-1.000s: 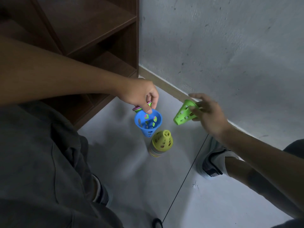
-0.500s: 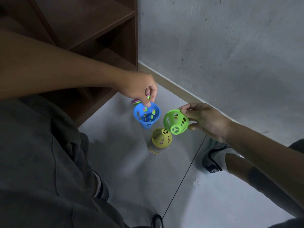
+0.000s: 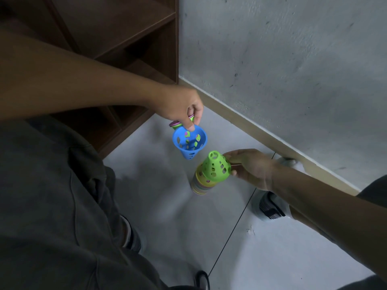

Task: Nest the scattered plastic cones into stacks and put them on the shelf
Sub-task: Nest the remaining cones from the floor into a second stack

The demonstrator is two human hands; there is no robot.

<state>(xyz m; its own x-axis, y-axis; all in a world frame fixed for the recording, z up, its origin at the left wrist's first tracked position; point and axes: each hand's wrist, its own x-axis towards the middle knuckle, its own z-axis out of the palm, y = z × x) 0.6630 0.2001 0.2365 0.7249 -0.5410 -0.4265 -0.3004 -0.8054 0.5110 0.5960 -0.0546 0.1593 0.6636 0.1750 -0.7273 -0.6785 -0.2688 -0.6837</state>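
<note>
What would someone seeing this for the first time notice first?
Probably the bright cones against the grey floor: the right hand holds a green cone tilted over the top of a stack of cones standing on the floor. Just above it, the left hand pinches the rim of a blue cone, held mouth up beside the dark wooden shelf.

Your left hand (image 3: 180, 105) covers most of the pink-rimmed cones (image 3: 174, 123) behind the blue cone (image 3: 189, 142). The green cone (image 3: 215, 167) hides the top of the floor stack (image 3: 199, 186) below it. Your right shoe (image 3: 270, 206) sits partly under your forearm; the black shoe (image 3: 202, 280) is cut by the bottom edge.
</note>
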